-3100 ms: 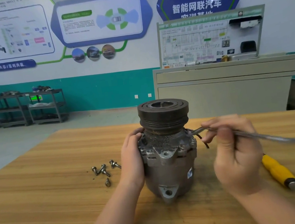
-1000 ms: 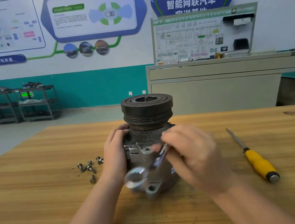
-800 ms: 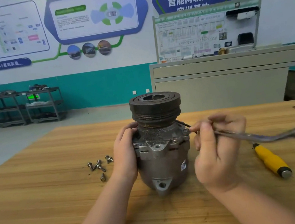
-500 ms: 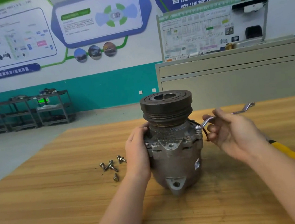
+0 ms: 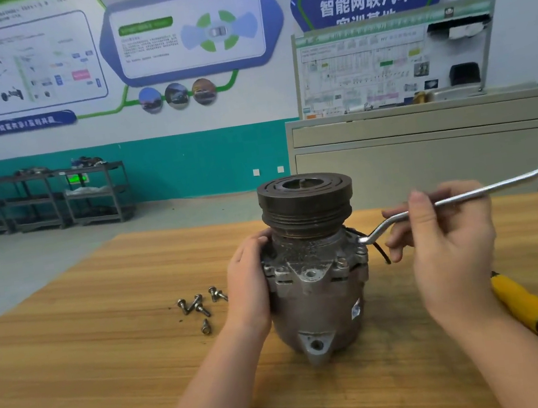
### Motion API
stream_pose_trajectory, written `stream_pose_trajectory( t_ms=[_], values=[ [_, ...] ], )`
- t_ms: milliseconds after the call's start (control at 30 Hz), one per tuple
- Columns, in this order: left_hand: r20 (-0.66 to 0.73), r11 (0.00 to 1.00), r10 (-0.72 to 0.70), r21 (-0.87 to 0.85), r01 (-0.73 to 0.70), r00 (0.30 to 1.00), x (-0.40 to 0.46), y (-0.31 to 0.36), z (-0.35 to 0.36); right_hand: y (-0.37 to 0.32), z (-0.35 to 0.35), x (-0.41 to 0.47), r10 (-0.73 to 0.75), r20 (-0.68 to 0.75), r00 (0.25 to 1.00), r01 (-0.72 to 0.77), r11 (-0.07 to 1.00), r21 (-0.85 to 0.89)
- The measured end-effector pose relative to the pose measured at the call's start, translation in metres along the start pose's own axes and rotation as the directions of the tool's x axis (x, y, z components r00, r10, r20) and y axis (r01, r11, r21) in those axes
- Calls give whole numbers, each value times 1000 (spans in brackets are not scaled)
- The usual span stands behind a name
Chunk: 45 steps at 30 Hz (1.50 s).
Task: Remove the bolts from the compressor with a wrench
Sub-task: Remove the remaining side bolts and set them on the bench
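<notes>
Loosening a flange bolt on the upright compressor.

Right hand, fingers curled round the wrench, holds its shank; the ring end sits on a bolt at 9 o'clock from the grip, long axis running 9 to 3. Left hand wraps the housing at its 9 o'clock, steadying. Removed bolts lie beyond on the table; a screwdriver rests at 4 o'clock.
</notes>
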<state>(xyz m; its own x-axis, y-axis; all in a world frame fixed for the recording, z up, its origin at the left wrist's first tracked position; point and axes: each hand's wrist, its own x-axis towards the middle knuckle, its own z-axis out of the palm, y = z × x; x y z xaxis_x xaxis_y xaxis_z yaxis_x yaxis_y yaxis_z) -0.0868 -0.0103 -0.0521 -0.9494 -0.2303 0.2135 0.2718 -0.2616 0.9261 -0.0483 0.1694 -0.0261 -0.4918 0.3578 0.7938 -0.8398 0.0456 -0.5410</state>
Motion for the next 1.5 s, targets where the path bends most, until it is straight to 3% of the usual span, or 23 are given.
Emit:
stream_pose_trajectory(
  t_ms=[67,167,233,300,467,567,633,700,767,833,900,1000,1067,1167,1333,1500],
  values=[
    [3,1000,2,6,-2,1000,0,0,0,-1,0,-7,-194,128,973,208,972,-108],
    [-1,1000,12,6,-12,1000,1,-1,0,3,2,-12,-431,341,835,519,822,-233],
    [2,1000,18,5,-18,1000,1,-1,0,4,4,-14,-489,418,766,615,748,-250],
    [2,1000,14,4,-14,1000,1,-1,0,6,5,-15,-490,401,774,607,753,-253],
    [-1,1000,1,0,-1,1000,0,1,1,8,12,-20,-307,136,942,315,948,-44],
    [-9,1000,-3,-7,3,1000,0,1,0,8,12,-16,-19,-58,998,26,992,123],
    [-13,1000,-1,-17,1,1000,0,1,0,11,7,-5,263,-87,961,-237,943,235],
    [-15,1000,1,-18,-1,1000,0,1,1,16,1,8,519,-7,854,-486,805,341],
    [-15,1000,-2,-21,2,1000,0,1,0,18,-3,15,682,101,724,-658,639,399],
    [-10,1000,-4,-8,4,1000,-1,1,0,18,-4,17,756,147,638,-723,522,453],
    [-8,1000,-2,-3,2,1000,0,0,-1,18,-5,18,771,98,629,-687,492,535],
    [-15,1000,-2,-6,2,1000,0,1,0,16,-5,20,688,-61,723,-555,631,542],
    [-14,1000,-3,4,3,1000,-1,1,0,13,-5,19,561,-140,816,-455,773,443],
    [-6,1000,0,10,0,1000,-1,1,-1,9,-2,14,386,-178,905,-328,900,286],
    [-9,1000,8,16,-8,1000,-1,2,-1,3,3,0,70,-52,996,-66,995,70],
    [2,1000,16,27,-16,1000,-2,3,0,1,6,-12,-255,207,945,293,939,-182]
  ],
)
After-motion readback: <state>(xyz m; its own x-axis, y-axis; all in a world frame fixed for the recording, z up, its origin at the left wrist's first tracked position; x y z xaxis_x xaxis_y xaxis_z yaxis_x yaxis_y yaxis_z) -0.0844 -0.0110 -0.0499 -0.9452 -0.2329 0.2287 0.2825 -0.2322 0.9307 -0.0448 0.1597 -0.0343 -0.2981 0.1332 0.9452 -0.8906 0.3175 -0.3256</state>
